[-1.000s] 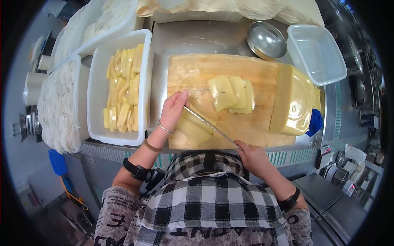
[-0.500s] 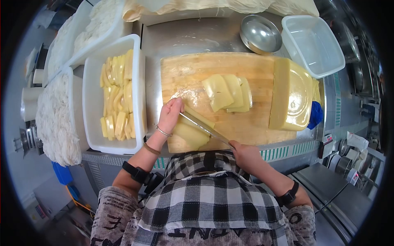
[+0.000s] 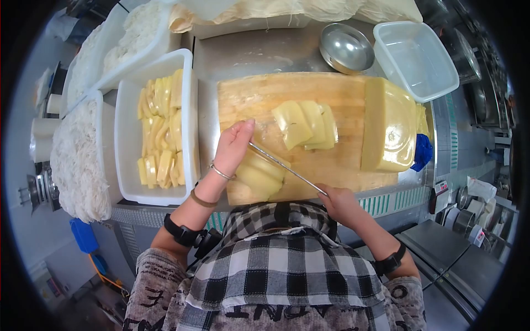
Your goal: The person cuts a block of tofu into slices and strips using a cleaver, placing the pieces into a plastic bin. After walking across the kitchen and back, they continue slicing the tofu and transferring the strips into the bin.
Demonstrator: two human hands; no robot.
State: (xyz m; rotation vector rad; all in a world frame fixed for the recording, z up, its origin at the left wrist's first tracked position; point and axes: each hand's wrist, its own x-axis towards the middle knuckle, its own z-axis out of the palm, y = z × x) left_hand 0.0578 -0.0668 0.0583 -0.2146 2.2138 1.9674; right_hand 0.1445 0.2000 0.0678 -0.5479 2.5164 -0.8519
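My right hand (image 3: 339, 205) is closed on one end of a long, thin metal knife (image 3: 290, 169), near the front edge of the wooden cutting board (image 3: 254, 91). My left hand (image 3: 234, 144) is closed at the blade's other end, its fingertips bunched together. The knife runs slantwise over yellow jelly slabs (image 3: 258, 176) at the board's front left, where cut edges show along the blade. Part of these slabs is hidden by my left hand and the blade. Behind the knife, several overlapping yellow jelly slices (image 3: 305, 126) lie mid-board.
A large yellow jelly block (image 3: 389, 127) stands at the board's right end, beside blue plastic (image 3: 422, 153). To the left is a white bin (image 3: 194, 124) holding yellow strips, next to bins of white noodles (image 3: 80, 160). A metal bowl (image 3: 346, 47) and a clear tub (image 3: 417, 60) sit behind.
Both hands and the knife have shifted slightly to the right, and the blade now looks thinner, edge-on. A further cut line shows in the front-left slabs.
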